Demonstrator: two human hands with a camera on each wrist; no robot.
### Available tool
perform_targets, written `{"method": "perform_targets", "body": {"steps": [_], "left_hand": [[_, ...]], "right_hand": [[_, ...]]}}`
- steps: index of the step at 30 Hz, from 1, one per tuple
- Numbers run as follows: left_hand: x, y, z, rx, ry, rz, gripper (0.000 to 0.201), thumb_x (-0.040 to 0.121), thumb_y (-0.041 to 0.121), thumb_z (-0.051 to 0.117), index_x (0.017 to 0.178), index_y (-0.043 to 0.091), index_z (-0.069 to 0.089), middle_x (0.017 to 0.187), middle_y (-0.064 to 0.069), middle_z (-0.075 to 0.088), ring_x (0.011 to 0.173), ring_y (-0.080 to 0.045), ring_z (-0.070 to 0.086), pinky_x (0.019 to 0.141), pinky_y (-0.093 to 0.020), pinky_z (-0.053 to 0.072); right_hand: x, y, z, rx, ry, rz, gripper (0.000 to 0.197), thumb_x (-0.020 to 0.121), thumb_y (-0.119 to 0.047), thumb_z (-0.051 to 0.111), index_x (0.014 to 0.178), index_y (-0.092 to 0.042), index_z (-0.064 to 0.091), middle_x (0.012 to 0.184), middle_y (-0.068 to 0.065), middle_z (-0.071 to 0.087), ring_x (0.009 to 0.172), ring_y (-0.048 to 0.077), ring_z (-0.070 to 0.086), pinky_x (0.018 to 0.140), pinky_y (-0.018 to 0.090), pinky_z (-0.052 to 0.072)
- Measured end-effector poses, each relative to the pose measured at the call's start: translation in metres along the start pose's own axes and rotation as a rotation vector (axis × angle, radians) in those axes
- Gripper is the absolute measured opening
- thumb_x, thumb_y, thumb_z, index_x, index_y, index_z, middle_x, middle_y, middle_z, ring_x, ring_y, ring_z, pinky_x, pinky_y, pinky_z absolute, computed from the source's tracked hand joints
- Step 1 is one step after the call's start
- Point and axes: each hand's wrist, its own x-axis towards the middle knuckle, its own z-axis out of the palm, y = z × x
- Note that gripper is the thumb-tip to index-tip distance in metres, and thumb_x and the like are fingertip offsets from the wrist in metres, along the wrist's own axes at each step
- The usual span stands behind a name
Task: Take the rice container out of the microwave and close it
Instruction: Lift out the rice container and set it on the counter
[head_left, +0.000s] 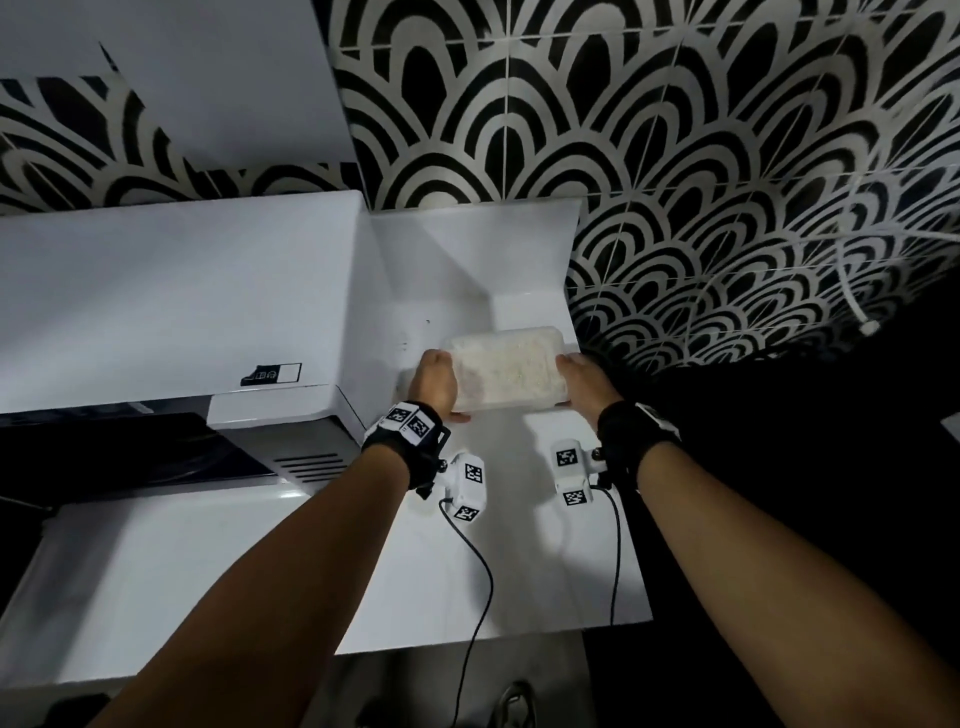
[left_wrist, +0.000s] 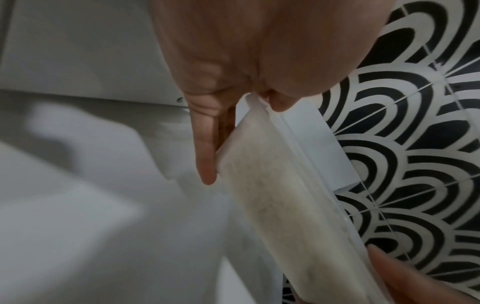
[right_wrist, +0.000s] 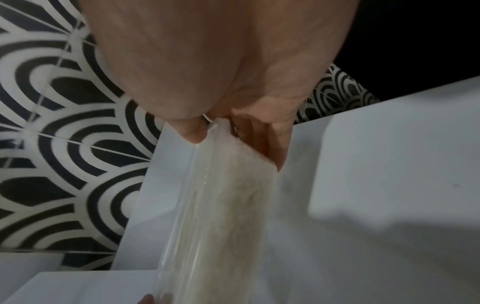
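Note:
The rice container (head_left: 506, 371) is a translucent lidded tub of white rice, held level to the right of the white microwave (head_left: 171, 296), over the white counter (head_left: 519, 545). My left hand (head_left: 434, 387) grips its left end and my right hand (head_left: 584, 382) grips its right end. In the left wrist view the left hand (left_wrist: 223, 98) has its thumb on the lid rim and its fingers under the container (left_wrist: 272, 195). The right wrist view shows the right hand (right_wrist: 221, 127) pinching the container (right_wrist: 228, 216) the same way. The microwave's dark glass front (head_left: 104, 457) faces the lower left.
Black-and-white patterned tiles (head_left: 675, 156) cover the wall behind. A white upper cabinet (head_left: 208, 78) hangs above the microwave. The counter ends at its right edge (head_left: 641, 545), with darkness beyond. A white cable (head_left: 852, 291) hangs by the wall on the right.

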Motion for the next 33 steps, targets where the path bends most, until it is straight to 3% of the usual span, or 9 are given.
{"method": "perform_targets", "body": {"steps": [2,4,8,13,16,19,22,27,33], "left_hand": [[0.015,-0.001,0.003,0.046,0.03,0.024,0.044,0.105,0.027,0.033,0.143,0.008,0.043,0.141,-0.018,0.053,0.095,-0.027,0.056,0.082,-0.048,0.061],[0.029,-0.001,0.006,0.058,0.065,0.02,0.044,0.105,0.025,0.034,0.142,0.005,0.044,0.139,-0.02,0.055,0.093,-0.026,0.056,0.088,-0.049,0.06],[0.054,-0.002,0.009,0.111,0.056,0.001,0.045,0.105,0.021,0.034,0.142,-0.001,0.045,0.14,-0.023,0.055,0.094,-0.024,0.054,0.091,-0.051,0.058],[0.069,-0.007,0.013,0.145,0.094,-0.019,0.041,0.104,0.016,0.032,0.139,0.0,0.046,0.136,-0.022,0.056,0.115,-0.04,0.061,0.092,-0.055,0.056],[0.071,-0.005,0.015,0.067,0.1,-0.086,0.04,0.103,0.013,0.032,0.139,0.004,0.047,0.134,-0.017,0.053,0.12,-0.043,0.056,0.081,-0.055,0.058],[0.077,-0.007,0.019,0.064,0.088,-0.115,0.042,0.1,0.011,0.033,0.138,0.003,0.05,0.142,-0.02,0.051,0.123,-0.042,0.055,0.09,-0.057,0.056],[0.082,-0.012,0.02,0.088,0.09,-0.101,0.039,0.101,0.01,0.04,0.137,0.001,0.049,0.143,-0.021,0.051,0.127,-0.041,0.053,0.098,-0.053,0.053],[0.081,-0.013,0.021,0.058,0.11,-0.121,0.038,0.104,0.016,0.035,0.136,0.002,0.049,0.143,-0.02,0.051,0.127,-0.044,0.052,0.093,-0.059,0.055],[0.084,-0.016,0.02,0.176,0.087,-0.025,0.04,0.104,0.013,0.034,0.137,-0.005,0.048,0.136,-0.026,0.057,0.119,-0.042,0.061,0.093,-0.052,0.056]], "right_hand": [[0.031,0.01,0.002,-0.072,-0.007,0.007,0.039,0.091,-0.039,0.038,0.104,-0.007,0.056,0.117,0.021,0.06,0.112,0.038,0.058,0.101,0.056,0.047],[0.043,0.007,0.007,-0.127,-0.005,0.011,0.034,0.094,-0.035,0.037,0.096,-0.006,0.055,0.103,0.017,0.06,0.102,0.035,0.059,0.098,0.048,0.049],[0.047,-0.006,0.016,-0.179,0.03,-0.006,0.032,0.101,-0.023,0.034,0.07,-0.018,0.042,0.073,-0.001,0.045,0.07,0.016,0.044,0.064,0.031,0.038],[0.065,-0.007,0.02,-0.283,0.013,-0.033,0.024,0.101,-0.018,0.035,0.085,-0.005,0.046,0.079,0.01,0.045,0.072,0.021,0.043,0.057,0.029,0.031],[0.074,-0.006,0.019,-0.305,-0.008,-0.036,0.032,0.102,-0.018,0.034,0.096,0.006,0.055,0.089,0.015,0.048,0.084,0.023,0.046,0.064,0.032,0.032],[0.08,-0.001,0.02,-0.279,-0.026,-0.023,0.039,0.102,-0.021,0.034,0.109,0.01,0.056,0.098,0.019,0.055,0.089,0.027,0.052,0.078,0.031,0.041],[0.085,0.003,0.022,-0.178,-0.025,-0.001,0.04,0.102,-0.024,0.034,0.115,0.008,0.055,0.12,0.03,0.058,0.103,0.037,0.059,0.095,0.051,0.051],[0.084,0.001,0.022,-0.094,-0.031,0.006,0.041,0.103,-0.023,0.035,0.123,0.01,0.051,0.133,0.032,0.052,0.108,0.036,0.057,0.095,0.051,0.05],[0.084,0.005,0.022,-0.119,-0.027,0.001,0.043,0.103,-0.026,0.035,0.123,0.008,0.052,0.133,0.033,0.052,0.122,0.046,0.051,0.1,0.055,0.047]]}}
